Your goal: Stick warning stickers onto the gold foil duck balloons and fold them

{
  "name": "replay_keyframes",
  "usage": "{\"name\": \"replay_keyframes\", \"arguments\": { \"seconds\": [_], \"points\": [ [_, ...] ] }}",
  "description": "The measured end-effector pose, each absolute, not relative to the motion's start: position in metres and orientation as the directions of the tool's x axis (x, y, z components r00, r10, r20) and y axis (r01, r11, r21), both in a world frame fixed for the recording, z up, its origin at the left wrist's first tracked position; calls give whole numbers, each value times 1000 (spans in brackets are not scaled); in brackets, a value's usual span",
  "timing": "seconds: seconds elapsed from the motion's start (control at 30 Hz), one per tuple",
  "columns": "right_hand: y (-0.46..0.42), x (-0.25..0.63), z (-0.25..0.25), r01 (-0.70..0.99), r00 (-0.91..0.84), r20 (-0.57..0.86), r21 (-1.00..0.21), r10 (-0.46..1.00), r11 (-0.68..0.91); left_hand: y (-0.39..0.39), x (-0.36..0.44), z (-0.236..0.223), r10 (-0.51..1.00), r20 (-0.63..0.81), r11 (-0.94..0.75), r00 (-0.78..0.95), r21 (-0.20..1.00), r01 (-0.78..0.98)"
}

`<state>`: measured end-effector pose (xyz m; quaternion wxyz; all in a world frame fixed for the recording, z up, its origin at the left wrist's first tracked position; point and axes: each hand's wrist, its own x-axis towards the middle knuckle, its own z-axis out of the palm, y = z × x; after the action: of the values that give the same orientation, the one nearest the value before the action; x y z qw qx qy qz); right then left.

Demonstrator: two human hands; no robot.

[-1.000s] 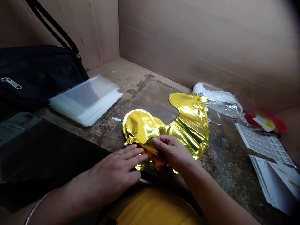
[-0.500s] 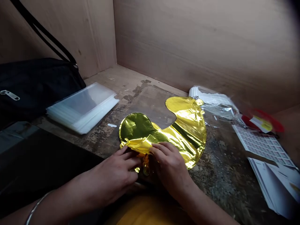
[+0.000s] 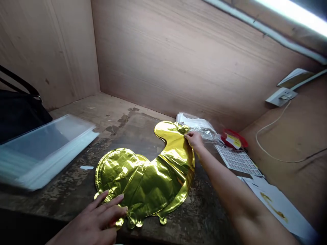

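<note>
Head view: a gold foil balloon [image 3: 143, 183] is laid flat, its far tip pinched by the right hand [image 3: 194, 140], with the open left hand [image 3: 98, 212] pressed on its near edge.

The right hand [image 3: 194, 140] has moved to the far end of the gold foil balloon [image 3: 145, 183] (now lying flat).

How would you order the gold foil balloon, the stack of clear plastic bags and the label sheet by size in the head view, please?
1. Gold foil balloon and stack of clear plastic bags: too close to rank, stack cut off.
2. Label sheet, farther away.
</note>
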<state>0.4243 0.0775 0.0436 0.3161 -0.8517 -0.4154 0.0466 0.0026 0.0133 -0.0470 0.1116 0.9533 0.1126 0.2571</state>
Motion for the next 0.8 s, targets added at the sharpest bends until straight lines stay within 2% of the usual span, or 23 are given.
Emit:
{"name": "replay_keyframes", "arguments": {
  "seconds": [0.13, 0.2, 0.27, 0.33, 0.37, 0.4, 0.47, 0.53, 0.6, 0.7, 0.77, 0.8],
  "points": [
    [65, 407, 46, 715, 648, 271, -538, 712, -446, 10, 1, -33, 329, 426, -918, 842, 354, 180],
    [47, 375, 51, 766, 575, 302, -526, 760, -371, 8, -3, -19, 372, 335, -869, 866, 453, 199],
    [17, 330, 56, 813, 435, 265, -528, 860, -248, 5, -8, -1, 415, 206, -779, 886, 584, 229],
    [-19, 282, 61, 819, 191, 133, -568, 972, -83, 2, -11, 16, 450, 68, -628, 890, 733, 261],
    [-37, 260, 63, 810, -19, 65, -584, 998, 53, 1, -11, 22, 507, 13, -516, 862, 806, 291],
    [-54, 242, 64, 792, -141, 48, -593, 989, 142, -2, -11, 25, 576, -39, -382, 816, 870, 311],
    [-78, 216, 62, 777, -258, 22, -589, 966, 221, -8, -8, 25, 699, -171, -67, 695, 951, 302],
    [-88, 205, 55, 778, -230, -34, -607, 973, 163, -17, -6, 18, 735, -327, 234, 594, 945, 230],
    [-87, 206, 47, 744, -177, -147, -667, 973, 35, -26, -5, 9, 707, -425, 434, 565, 892, 128],
    [-79, 217, 42, 662, -156, -300, -739, 941, -126, -35, -6, -2, 694, -443, 533, 568, 846, 8],
    [-76, 223, 44, 674, -180, -346, -725, 921, -140, -38, -6, -3, 694, -454, 555, 559, 832, -14],
    [-76, 224, 45, 708, -181, -317, -699, 931, -100, -40, -5, -2, 695, -463, 564, 549, 826, -17]
  ]
}}
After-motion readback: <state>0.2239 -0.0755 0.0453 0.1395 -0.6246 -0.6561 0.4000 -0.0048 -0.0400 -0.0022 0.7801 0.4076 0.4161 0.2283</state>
